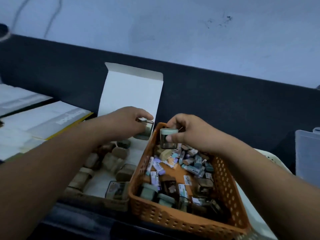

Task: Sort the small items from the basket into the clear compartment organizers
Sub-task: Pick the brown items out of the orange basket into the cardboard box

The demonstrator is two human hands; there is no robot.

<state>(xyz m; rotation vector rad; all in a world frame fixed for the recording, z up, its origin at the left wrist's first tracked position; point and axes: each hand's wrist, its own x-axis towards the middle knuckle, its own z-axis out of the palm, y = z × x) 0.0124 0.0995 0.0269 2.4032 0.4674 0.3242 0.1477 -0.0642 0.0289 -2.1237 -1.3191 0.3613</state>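
Got a dark surface (225,101) carrying an open white box (131,90) on the left with brownish little containers (112,158) lying inside, and right up against it an orange basket (173,217) stuffed with small items (190,163), plus a clear organizer (307,156) way off at the right edge. Then spotting the left grip (126,123) pinching a small clear container (145,129) over the box, and the right grip (188,134) curled round a pale-lidded container (168,138) just above the basket's far rim.
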